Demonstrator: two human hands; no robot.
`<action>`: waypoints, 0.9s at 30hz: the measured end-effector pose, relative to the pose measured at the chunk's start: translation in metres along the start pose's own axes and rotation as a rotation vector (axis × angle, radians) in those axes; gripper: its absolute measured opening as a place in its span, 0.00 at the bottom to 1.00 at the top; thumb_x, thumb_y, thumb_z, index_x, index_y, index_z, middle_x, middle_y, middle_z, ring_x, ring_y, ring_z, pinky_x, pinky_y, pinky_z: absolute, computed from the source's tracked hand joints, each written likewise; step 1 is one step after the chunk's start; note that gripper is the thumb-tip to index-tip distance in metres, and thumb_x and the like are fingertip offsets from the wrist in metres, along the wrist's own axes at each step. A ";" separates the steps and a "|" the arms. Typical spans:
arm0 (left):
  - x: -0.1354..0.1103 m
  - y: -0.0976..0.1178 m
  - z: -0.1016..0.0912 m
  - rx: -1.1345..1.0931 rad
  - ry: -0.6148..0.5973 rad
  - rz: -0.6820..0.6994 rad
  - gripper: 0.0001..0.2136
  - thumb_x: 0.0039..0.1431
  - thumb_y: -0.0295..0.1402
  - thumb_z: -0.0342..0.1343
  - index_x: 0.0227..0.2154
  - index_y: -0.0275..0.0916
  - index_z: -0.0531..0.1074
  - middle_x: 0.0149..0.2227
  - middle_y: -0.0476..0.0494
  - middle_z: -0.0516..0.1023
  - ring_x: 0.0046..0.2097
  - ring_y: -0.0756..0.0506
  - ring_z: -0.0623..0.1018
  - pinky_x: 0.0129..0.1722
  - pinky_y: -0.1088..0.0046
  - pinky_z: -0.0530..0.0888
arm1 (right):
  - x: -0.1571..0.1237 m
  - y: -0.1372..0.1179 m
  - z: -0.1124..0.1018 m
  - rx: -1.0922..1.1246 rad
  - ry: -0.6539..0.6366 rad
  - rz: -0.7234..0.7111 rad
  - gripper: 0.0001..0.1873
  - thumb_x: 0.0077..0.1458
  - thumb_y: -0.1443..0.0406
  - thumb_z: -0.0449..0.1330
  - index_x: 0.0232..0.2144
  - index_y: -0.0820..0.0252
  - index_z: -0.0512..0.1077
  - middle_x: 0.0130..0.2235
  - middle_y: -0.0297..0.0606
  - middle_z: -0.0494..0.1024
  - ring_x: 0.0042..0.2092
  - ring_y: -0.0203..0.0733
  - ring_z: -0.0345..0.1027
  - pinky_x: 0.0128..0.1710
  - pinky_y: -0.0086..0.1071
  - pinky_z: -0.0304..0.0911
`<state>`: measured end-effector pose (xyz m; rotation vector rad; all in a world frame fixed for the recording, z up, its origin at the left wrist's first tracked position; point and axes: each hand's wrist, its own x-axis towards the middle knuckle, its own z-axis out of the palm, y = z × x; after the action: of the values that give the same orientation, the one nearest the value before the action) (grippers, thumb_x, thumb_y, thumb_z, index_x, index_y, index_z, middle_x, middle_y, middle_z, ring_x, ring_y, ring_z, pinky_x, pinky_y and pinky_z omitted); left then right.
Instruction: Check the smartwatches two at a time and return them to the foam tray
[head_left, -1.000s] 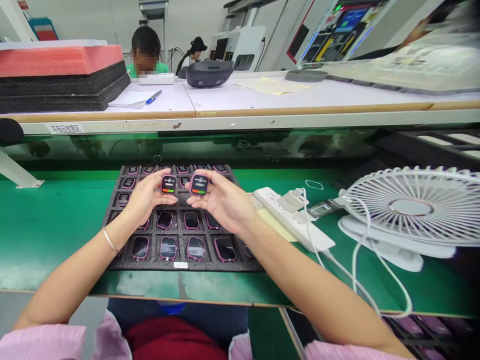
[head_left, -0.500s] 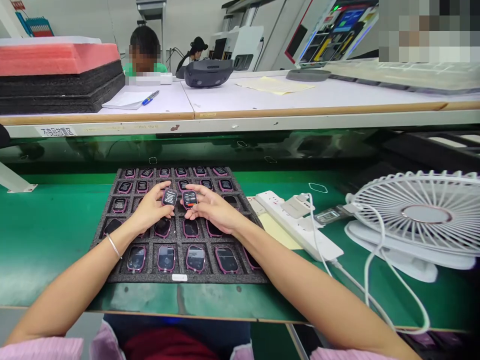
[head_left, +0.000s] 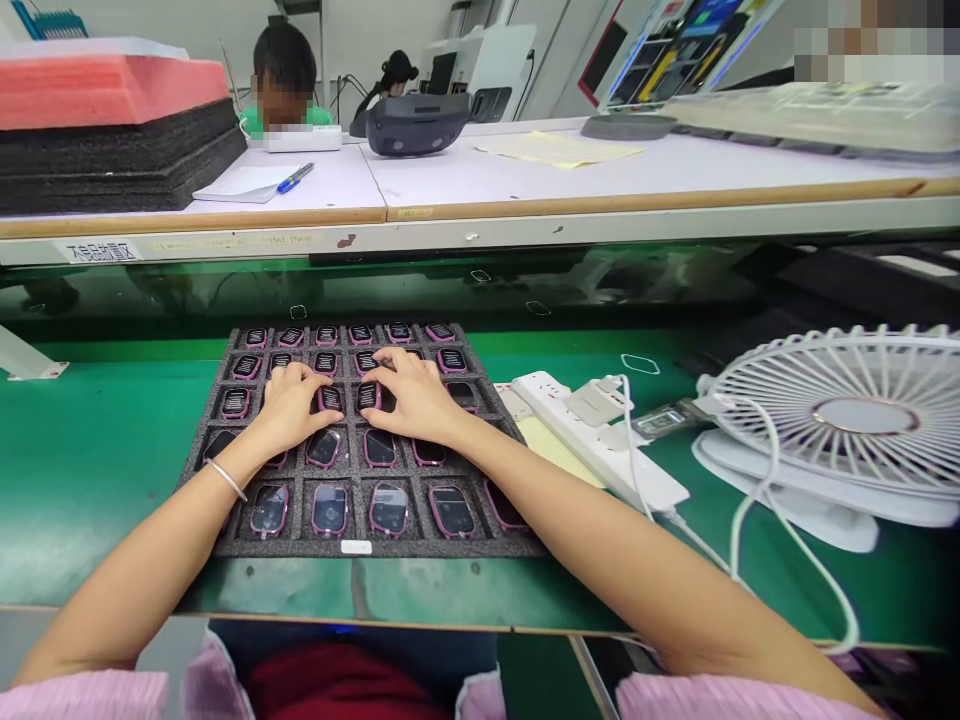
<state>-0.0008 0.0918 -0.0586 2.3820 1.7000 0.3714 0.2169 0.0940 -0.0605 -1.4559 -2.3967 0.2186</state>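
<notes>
A dark grey foam tray lies before me, its pockets filled with several strapless smartwatches in purple frames. My left hand pinches one smartwatch by its edges, down at a pocket in the middle row. Beside it, my right hand has thumb and fingers around another smartwatch, at the adjoining pocket. White text glows on both screens. Watches in the far rows also show text, while the front-row smartwatch and its neighbours have dark screens. My hands cover part of the middle rows.
Right of the tray are a white power strip with plugs and cables, a yellow paper and a white fan. A raised shelf runs behind, bearing stacked foam, a pen and a dark device. Two people sit beyond.
Both hands have lowered the two smartwatches from above the tray into its middle-row pockets. My hands have turned from holding the watches up to reaching down over them. The view has shifted slightly.
</notes>
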 end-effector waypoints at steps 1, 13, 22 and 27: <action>0.000 0.000 -0.001 0.014 -0.001 -0.011 0.26 0.55 0.41 0.65 0.57 0.42 0.71 0.52 0.37 0.67 0.54 0.34 0.65 0.55 0.54 0.66 | 0.001 0.001 0.000 -0.009 -0.018 0.001 0.24 0.52 0.56 0.66 0.50 0.58 0.76 0.62 0.54 0.64 0.61 0.65 0.59 0.54 0.55 0.55; 0.042 0.091 0.011 0.016 -0.058 0.202 0.12 0.62 0.39 0.57 0.39 0.38 0.80 0.43 0.33 0.74 0.53 0.31 0.68 0.53 0.53 0.66 | -0.036 0.051 -0.051 -0.357 0.016 0.426 0.20 0.63 0.55 0.55 0.36 0.65 0.81 0.42 0.56 0.77 0.48 0.65 0.69 0.47 0.56 0.57; 0.054 0.108 0.028 -0.134 -0.088 0.161 0.11 0.54 0.38 0.64 0.37 0.40 0.74 0.42 0.37 0.75 0.51 0.32 0.71 0.50 0.53 0.67 | -0.048 0.063 -0.023 -0.136 0.083 0.453 0.13 0.58 0.57 0.60 0.38 0.61 0.73 0.43 0.51 0.76 0.45 0.58 0.71 0.43 0.45 0.63; 0.048 0.106 0.006 -0.403 -0.065 0.233 0.08 0.52 0.28 0.64 0.30 0.38 0.69 0.33 0.50 0.76 0.39 0.46 0.76 0.46 0.65 0.70 | -0.050 0.065 -0.023 0.069 0.076 0.426 0.06 0.58 0.62 0.57 0.34 0.58 0.68 0.35 0.45 0.78 0.36 0.51 0.71 0.36 0.38 0.60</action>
<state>0.1106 0.1029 -0.0282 2.2586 1.1847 0.6011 0.3003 0.0794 -0.0683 -1.8899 -1.9747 0.3341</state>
